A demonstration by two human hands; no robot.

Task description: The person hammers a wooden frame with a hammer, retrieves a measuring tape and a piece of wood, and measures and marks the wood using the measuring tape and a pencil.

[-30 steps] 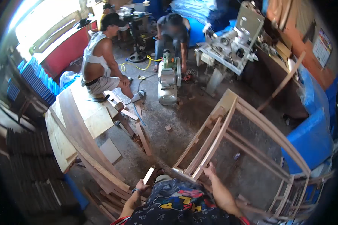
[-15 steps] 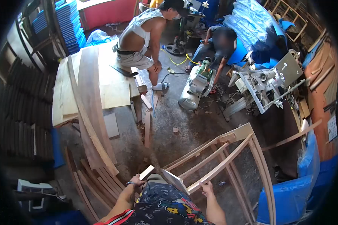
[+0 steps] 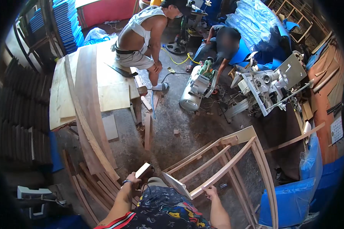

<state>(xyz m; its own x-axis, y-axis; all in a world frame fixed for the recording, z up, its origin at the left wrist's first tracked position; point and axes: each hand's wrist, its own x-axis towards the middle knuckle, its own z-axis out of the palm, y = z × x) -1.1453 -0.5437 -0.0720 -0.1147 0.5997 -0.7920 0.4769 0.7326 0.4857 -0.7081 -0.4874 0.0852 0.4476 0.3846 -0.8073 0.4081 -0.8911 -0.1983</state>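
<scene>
Holding a pale, squared wooden block (image 3: 143, 170) in the left hand (image 3: 132, 179), flat-faced and crisp-edged, with fingers wrapped round the lower end. Tilted up to the right above the rough, stained concrete floor (image 3: 168, 149), near the left corner of the wooden frame (image 3: 233, 162) but apart from it. Built, in that frame, of smooth, bowed, light-brown rails, with a thin whitish board (image 3: 176, 184) at the left corner.

With the left forearm stretched forward and banded at the wrist. With the right forearm also reaching forward, and the thumb and bent fingers of the right hand (image 3: 210, 192) at the near end of the bowed front rail; cannot tell whether clamped on it or merely resting there.

Farther left, past long brown slats (image 3: 105, 192), laid over the near edge of the plywood worktop (image 3: 112, 95): a broad brown board (image 3: 88, 84). Perched at the worktop's right edge: a co-worker (image 3: 135, 44) in a sleeveless top.
</scene>
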